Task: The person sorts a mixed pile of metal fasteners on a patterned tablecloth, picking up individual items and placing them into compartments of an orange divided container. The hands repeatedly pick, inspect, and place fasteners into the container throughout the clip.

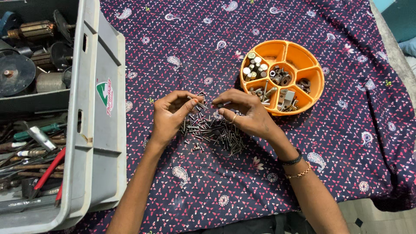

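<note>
Centre of frame: pile of small dark screws (212, 132) on a desk under a dark patterned cloth (182, 39). Left hand (171, 115) over the pile's left edge, fingers (190, 105) pinched together on a single screw. Right hand (245, 115) over the pile's right edge, fingers (221, 100) closed on another small piece. Upper right: round orange divided tray (314, 78) with bolts and nuts. Left edge: grey plastic crate (102, 130) of tools and motor parts.
</note>
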